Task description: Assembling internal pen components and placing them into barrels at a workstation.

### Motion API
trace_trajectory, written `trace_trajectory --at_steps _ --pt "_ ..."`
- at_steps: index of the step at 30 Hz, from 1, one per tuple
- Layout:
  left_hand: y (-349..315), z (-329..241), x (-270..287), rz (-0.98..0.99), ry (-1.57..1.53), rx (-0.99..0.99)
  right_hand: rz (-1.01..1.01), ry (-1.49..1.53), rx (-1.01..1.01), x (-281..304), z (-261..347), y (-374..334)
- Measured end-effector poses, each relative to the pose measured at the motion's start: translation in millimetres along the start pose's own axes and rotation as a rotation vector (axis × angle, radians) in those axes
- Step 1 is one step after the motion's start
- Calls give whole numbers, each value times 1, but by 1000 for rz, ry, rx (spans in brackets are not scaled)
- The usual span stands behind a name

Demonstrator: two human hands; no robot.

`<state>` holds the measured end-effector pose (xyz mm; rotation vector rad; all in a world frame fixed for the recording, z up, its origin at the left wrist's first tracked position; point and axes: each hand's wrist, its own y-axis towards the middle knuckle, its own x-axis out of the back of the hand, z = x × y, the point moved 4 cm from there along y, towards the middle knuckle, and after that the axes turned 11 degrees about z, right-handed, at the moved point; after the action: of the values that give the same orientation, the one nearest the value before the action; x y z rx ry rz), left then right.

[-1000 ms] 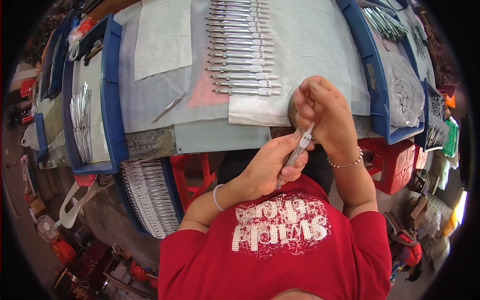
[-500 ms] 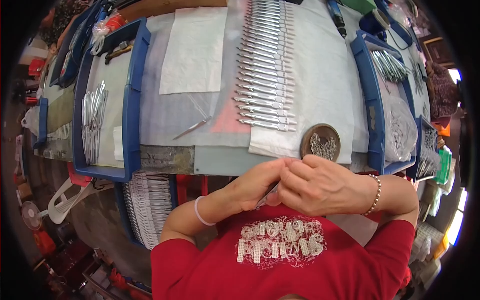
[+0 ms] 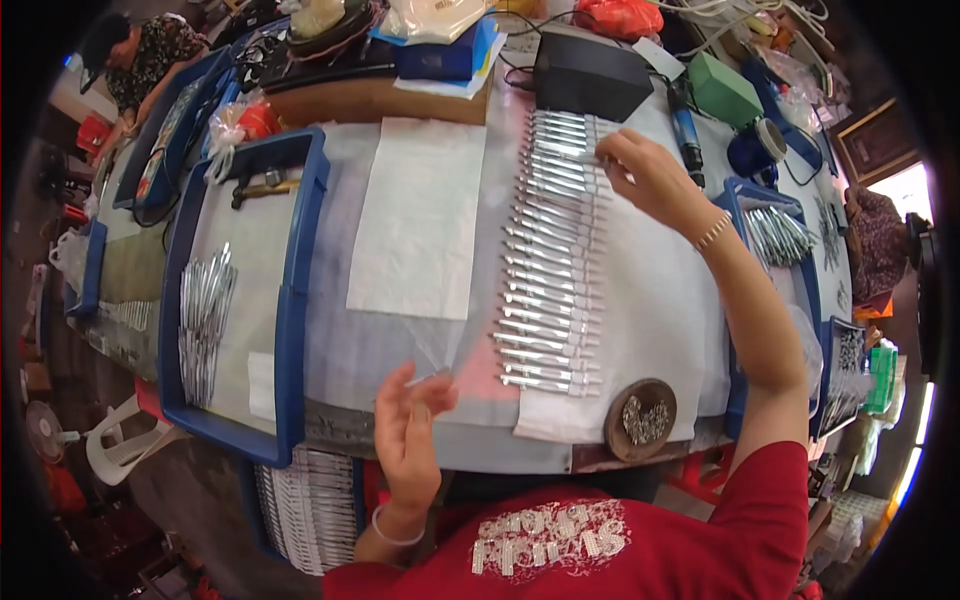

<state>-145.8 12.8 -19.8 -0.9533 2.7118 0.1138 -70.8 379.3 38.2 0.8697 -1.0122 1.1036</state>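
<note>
A long row of slim, silver, pen-like metal pieces (image 3: 550,290) lies side by side on the cloth-covered table. My right hand (image 3: 655,185) reaches to the row's far part, thumb and fingers pinched on the end of one slim silver metal piece (image 3: 590,158); the fingertips partly hide it. Lower left, my left hand (image 3: 408,440) is raised with its fingers apart, by the table's near edge. Just behind its fingertips shows a small thin metal blade (image 3: 430,377), mostly covered. A round brown bowl (image 3: 618,440) of small metal parts stands near the row's close end.
On the left, a blue tray (image 3: 295,370) holds thin metal rods and a hammer (image 3: 265,188). Another blue tray (image 3: 735,215) at right carries more metal pieces. A black box (image 3: 590,78) stands behind the row. Two other people sit at the far left and right.
My hands, together near my chest before, have parted. The right has reached forward to the row's far part; the left has moved left and opened. The view has tilted up, showing more of the table's back.
</note>
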Motion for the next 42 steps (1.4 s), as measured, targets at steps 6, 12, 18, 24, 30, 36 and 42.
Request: trace_trajectory --at_steps 6,12,18,24,30,36,42 --pt "-10 -1 3 -4 223 -10 -66 -119 -75 -30 -87 57" --pt "-5 4 10 5 252 4 -14 -234 -99 -40 -98 79" --pt "-9 6 18 -23 297 14 -28 -253 -166 -42 -99 68" --pt "-9 1 40 -9 751 8 -134 -11 -97 -27 -56 30" --pt "14 -7 23 244 1246 -178 116 122 -107 10 41 -64" --pt "16 -3 0 425 1713 -286 292 281 -240 -3 121 -160" --pt "18 -1 -5 526 1878 -351 318 365 -119 -26 179 -220"
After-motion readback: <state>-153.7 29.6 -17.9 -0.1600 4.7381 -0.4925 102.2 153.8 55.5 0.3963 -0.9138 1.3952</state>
